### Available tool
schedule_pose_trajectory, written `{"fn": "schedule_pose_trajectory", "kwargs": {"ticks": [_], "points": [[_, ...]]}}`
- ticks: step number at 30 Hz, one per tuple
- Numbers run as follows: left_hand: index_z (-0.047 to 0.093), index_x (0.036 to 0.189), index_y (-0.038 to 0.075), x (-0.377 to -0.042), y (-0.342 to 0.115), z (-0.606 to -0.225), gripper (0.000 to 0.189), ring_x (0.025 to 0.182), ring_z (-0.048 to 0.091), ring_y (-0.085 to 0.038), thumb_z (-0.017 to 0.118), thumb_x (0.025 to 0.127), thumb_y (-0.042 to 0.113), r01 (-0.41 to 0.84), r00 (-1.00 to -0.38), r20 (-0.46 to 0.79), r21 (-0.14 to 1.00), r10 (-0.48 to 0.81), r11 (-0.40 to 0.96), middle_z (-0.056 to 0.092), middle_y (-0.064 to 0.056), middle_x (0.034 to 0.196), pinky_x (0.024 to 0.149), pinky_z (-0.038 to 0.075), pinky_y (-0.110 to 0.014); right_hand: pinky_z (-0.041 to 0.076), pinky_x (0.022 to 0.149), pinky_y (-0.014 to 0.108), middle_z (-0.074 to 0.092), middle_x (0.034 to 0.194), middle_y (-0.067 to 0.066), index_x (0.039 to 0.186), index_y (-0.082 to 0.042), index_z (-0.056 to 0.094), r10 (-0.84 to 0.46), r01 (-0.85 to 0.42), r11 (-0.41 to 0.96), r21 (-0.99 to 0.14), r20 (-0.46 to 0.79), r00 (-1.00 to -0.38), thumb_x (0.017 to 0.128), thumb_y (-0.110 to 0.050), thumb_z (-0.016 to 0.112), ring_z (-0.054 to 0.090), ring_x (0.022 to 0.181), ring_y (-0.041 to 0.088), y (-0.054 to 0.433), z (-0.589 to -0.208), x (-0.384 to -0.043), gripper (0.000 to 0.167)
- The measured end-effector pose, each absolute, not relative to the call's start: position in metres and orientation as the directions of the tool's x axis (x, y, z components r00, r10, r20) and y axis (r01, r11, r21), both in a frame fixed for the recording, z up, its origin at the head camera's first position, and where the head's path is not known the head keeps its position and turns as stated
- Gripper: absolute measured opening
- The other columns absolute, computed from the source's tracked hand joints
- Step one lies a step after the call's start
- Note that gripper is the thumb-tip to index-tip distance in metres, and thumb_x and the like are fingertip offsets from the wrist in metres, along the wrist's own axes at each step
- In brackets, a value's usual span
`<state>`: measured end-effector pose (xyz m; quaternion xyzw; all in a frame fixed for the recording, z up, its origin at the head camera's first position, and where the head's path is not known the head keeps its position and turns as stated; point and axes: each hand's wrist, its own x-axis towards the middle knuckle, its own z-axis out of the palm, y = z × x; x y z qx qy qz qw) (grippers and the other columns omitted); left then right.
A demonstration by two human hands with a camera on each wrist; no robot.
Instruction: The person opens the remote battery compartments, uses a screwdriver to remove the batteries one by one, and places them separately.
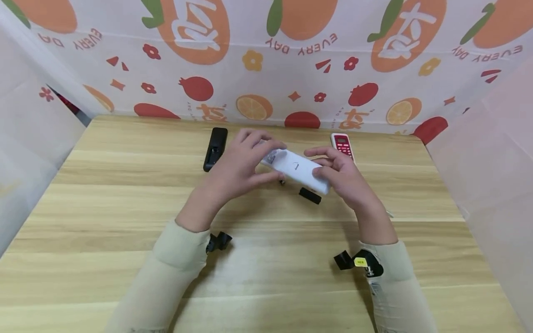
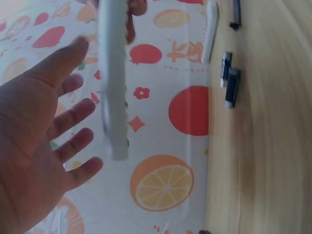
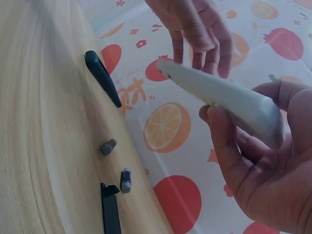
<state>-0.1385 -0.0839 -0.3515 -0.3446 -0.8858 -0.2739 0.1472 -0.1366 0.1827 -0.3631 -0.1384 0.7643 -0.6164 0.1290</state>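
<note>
My right hand [image 1: 344, 178] grips one end of a white remote control [image 1: 297, 167], held up over the table between thumb and fingers. In the right wrist view the remote [image 3: 222, 97] points away toward the other hand. My left hand [image 1: 237, 166] hovers around the far end, its fingers spread and apart from the remote in the left wrist view. Below lie two small batteries [image 3: 108, 147], dark with lighter ends, mostly hidden in the head view. Beside them is a narrow black cover piece [image 1: 310, 195].
A black remote control [image 1: 215, 149] lies at the table's back left. Behind my right hand lies a white remote with a red face [image 1: 343, 144]. A printed fruit curtain [image 1: 270, 69] hangs along the back edge of the wooden table [image 1: 266, 286].
</note>
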Motion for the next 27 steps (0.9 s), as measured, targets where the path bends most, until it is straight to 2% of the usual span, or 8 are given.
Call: {"fn": "schedule_pose_trajectory", "kwargs": {"ticks": [3,5,8,12,19,22,27], "points": [[0.063,0.130,0.022,-0.140,-0.084,-0.351,0.062,0.125,0.045,-0.027,0.082,0.078,0.050,0.711,-0.695,0.440,0.306,0.569,0.633,0.057,-0.003,0.131,0.102,0.039,-0.045,0.055,0.078,0.031,0.062,0.127,0.016,0.132,-0.002,0.053,-0.405,-0.037,0.196,-0.980,-0.047,-0.913,0.095,-0.005,0.049,0.061,0.105,0.029,0.181,-0.360,-0.137,0.037],[0.062,0.132,0.022,-0.140,-0.083,-0.350,0.066,0.120,0.050,-0.026,0.082,0.077,0.052,0.721,-0.688,0.408,0.284,0.600,0.633,0.059,-0.003,0.129,0.100,0.041,-0.044,0.054,0.077,0.031,0.062,0.125,0.015,0.131,-0.002,0.052,-0.429,-0.026,0.187,-0.982,-0.058,-0.902,0.094,-0.005,0.046,0.061,0.104,0.030,0.180,-0.359,-0.137,0.037],[0.062,0.130,0.019,-0.138,-0.082,-0.349,0.063,0.102,0.059,-0.022,0.081,0.079,0.051,0.739,-0.672,0.358,0.277,0.648,0.614,0.065,-0.003,0.118,0.088,0.049,-0.038,0.053,0.077,0.032,0.063,0.122,0.016,0.130,-0.002,0.050,-0.457,-0.010,0.174,-0.985,-0.071,-0.887,0.093,-0.004,0.044,0.061,0.102,0.031,0.180,-0.359,-0.135,0.037],[0.065,0.125,0.017,-0.133,-0.080,-0.348,0.056,0.084,0.061,-0.018,0.080,0.081,0.050,0.741,-0.672,0.327,0.276,0.665,0.612,0.068,-0.002,0.103,0.074,0.052,-0.034,0.053,0.079,0.033,0.064,0.119,0.013,0.124,-0.004,0.054,-0.423,-0.042,0.228,-0.973,-0.061,-0.904,0.093,-0.003,0.050,0.062,0.102,0.029,0.179,-0.360,-0.133,0.031],[0.068,0.121,0.020,-0.123,-0.074,-0.345,0.055,0.086,0.063,-0.021,0.082,0.078,0.051,0.689,-0.716,0.310,0.167,0.625,0.706,0.069,-0.003,0.103,0.073,0.053,-0.036,0.052,0.082,0.041,0.064,0.108,0.006,0.115,-0.015,0.061,-0.379,-0.184,0.447,-0.875,0.001,-0.925,0.091,-0.018,0.068,0.060,0.098,0.025,0.167,-0.363,-0.126,0.025],[0.068,0.121,0.020,-0.118,-0.069,-0.342,0.055,0.090,0.064,-0.023,0.084,0.076,0.049,0.673,-0.725,0.299,0.117,0.620,0.731,0.070,-0.003,0.105,0.076,0.054,-0.038,0.052,0.082,0.041,0.063,0.105,0.003,0.113,-0.019,0.060,-0.349,-0.195,0.500,-0.844,0.010,-0.937,0.091,-0.023,0.069,0.059,0.097,0.023,0.160,-0.365,-0.123,0.024],[0.069,0.121,0.020,-0.113,-0.063,-0.337,0.056,0.094,0.064,-0.024,0.087,0.074,0.045,0.654,-0.736,0.283,0.067,0.614,0.753,0.071,-0.003,0.106,0.079,0.054,-0.041,0.052,0.080,0.039,0.060,0.103,0.003,0.110,-0.019,0.056,-0.312,-0.188,0.540,-0.821,0.012,-0.950,0.089,-0.021,0.066,0.058,0.096,0.023,0.153,-0.366,-0.120,0.023]]}}
